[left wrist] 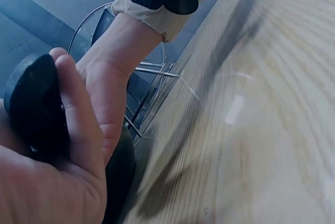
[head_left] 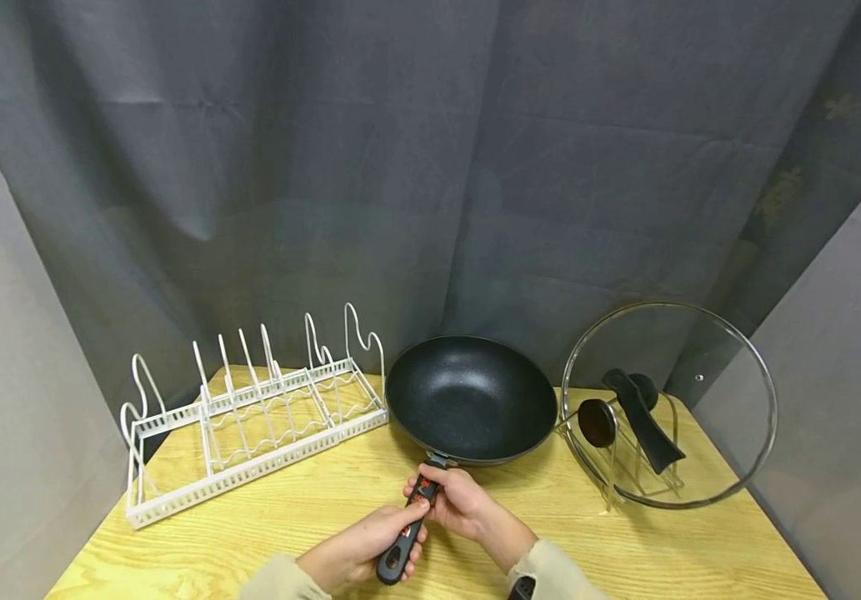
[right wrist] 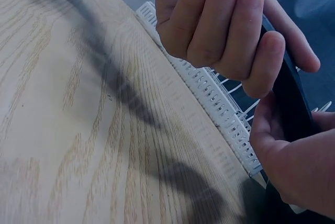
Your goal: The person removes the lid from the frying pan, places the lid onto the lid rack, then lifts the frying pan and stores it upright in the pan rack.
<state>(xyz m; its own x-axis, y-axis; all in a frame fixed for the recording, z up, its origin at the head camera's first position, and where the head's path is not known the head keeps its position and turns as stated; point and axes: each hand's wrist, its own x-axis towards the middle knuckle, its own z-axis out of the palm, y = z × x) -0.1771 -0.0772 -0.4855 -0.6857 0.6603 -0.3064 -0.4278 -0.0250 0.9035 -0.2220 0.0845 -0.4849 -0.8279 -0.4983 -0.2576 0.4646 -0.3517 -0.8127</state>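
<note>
Both hands grip the long black handle (head_left: 397,557) of a black frying pan (head_left: 468,400) in the head view. My left hand (head_left: 372,540) wraps the handle near its looped end, thumb lying along the top. Closer to the pan body, my right hand (head_left: 468,504) holds the handle with its thumb on top. The pan's dark inside faces up and toward me. In the right wrist view the left hand's fingers (right wrist: 225,25) curl round the handle (right wrist: 290,96) from below. The left wrist view shows the handle end (left wrist: 36,103) in the left palm.
A white wire rack (head_left: 257,433) with upright dividers stands left of the pan on the wooden table (head_left: 287,517). To the right, a glass lid (head_left: 708,417) with a metal rim leans upright in a wire stand (head_left: 610,475). A grey curtain (head_left: 430,167) hangs behind.
</note>
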